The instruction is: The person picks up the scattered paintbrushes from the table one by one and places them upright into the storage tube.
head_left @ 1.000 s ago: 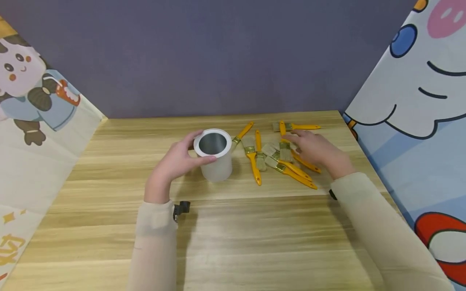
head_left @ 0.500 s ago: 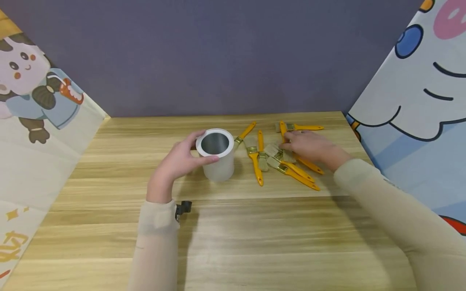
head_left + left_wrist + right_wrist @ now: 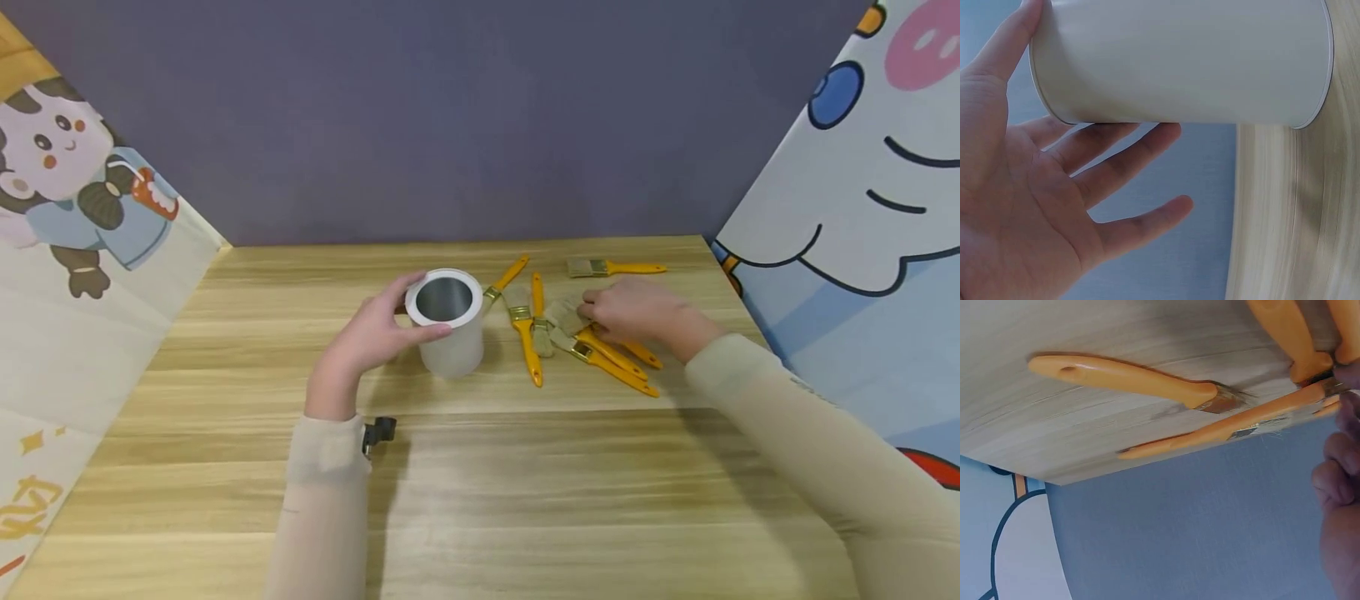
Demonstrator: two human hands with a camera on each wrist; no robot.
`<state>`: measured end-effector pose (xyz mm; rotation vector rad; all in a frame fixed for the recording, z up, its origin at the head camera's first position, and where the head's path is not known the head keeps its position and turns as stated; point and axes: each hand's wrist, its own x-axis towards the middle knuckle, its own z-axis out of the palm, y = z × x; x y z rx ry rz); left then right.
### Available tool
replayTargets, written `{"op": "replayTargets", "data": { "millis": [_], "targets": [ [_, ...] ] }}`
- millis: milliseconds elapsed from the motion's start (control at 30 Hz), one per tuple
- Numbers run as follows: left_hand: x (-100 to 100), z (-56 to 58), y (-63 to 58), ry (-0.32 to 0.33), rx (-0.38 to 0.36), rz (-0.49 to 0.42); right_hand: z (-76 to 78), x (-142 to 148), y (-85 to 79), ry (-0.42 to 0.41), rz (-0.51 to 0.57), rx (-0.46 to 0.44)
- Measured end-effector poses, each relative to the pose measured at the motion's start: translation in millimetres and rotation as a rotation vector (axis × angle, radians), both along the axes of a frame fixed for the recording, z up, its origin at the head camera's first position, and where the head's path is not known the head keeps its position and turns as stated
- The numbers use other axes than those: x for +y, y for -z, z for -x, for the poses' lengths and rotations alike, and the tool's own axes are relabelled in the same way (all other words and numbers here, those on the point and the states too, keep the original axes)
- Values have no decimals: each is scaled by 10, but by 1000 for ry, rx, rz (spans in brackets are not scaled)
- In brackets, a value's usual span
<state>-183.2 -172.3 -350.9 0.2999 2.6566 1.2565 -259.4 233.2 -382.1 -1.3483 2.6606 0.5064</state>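
In the head view a white cylindrical canister (image 3: pixel 452 350) stands upright, its open top showing a grey inside. My left hand (image 3: pixel 367 337) holds it near the rim, thumb in front and fingers behind. In the left wrist view the little finger of the left hand (image 3: pixel 1029 206) is off the canister wall (image 3: pixel 1191 62). At the pile of paintbrushes (image 3: pixel 618 371), my right hand (image 3: pixel 637 312) has curled fingers. In the right wrist view, the fingertips at the right edge pinch a paintbrush (image 3: pixel 1291 402) near its metal ferrule; the hand hides most of this brush in the head view.
Between canister and pile lie several more yellow-handled brushes, among them one upright in view (image 3: pixel 527 342) and one slanting behind the canister (image 3: pixel 512 271). Another brush (image 3: pixel 633 268) lies near the back edge. A grey wall (image 3: pixel 465 125) and printed side panels (image 3: pixel 840 192) enclose the wooden table (image 3: pixel 487 500).
My right hand has curled its fingers on the brush that pointed toward the back wall, and that handle has dropped from sight. The left hand and canister stay put.
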Motion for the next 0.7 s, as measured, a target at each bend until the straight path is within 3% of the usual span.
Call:
{"op": "replayTargets", "data": {
  "millis": [133,400,700],
  "targets": [
    [-12,-4,2,-4,-3,-5,23,-53,4,75,20,-54],
    [-28,-1,0,0,7,-10,84,-64,-19,308,178,-259],
    [-18,12,8,2,0,-10,144,34,12,385,298,-364]
  ]
}}
